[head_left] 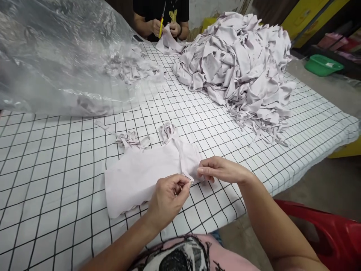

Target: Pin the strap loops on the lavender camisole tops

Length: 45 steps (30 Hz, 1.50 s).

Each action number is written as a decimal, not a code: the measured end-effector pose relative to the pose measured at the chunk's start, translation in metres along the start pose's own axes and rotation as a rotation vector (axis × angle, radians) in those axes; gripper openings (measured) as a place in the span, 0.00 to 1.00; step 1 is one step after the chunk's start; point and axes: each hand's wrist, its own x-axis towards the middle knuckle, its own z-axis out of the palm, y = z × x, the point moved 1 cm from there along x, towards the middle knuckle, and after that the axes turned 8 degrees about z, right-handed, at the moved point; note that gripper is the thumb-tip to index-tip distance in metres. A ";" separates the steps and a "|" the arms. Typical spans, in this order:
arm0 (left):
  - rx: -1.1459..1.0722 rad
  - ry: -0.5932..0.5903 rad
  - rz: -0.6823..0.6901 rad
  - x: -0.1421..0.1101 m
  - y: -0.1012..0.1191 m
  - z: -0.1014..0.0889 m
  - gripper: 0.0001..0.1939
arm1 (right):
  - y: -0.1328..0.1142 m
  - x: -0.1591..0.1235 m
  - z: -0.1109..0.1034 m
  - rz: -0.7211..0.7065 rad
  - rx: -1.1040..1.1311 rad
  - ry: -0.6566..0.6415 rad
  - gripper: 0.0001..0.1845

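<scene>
A stack of pale pink strappy tops [143, 163] lies flat in front of me, with thin straps bunched at its far side. My left hand [170, 195] is closed in a pinch on the top's lower edge, near the right end; a small tag-like bit shows at the fingertips. My right hand [218, 169] hovers at the right edge of the same fabric, its fingers loosely bent and apart. Whether its fingertips touch the cloth is hard to see.
A large heap of the same pale fabric pieces [239, 64] fills the table's far right. Clear plastic sheeting [64, 64] covers the far left. Across the grid-patterned table [67, 150], a person [160, 28] holds yellow-handled scissors [161, 27] and a fabric piece. A red chair [324, 229] stands at right.
</scene>
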 end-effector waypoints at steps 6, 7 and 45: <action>0.229 -0.031 0.147 0.009 0.008 -0.004 0.09 | -0.022 0.007 0.003 -0.425 -0.200 0.218 0.16; 0.284 -0.032 0.174 0.011 0.010 -0.006 0.09 | -0.026 0.011 0.003 -0.466 -0.249 0.140 0.17; 0.825 0.213 0.219 0.059 -0.044 -0.037 0.08 | -0.016 0.098 0.008 -0.485 -0.220 0.306 0.06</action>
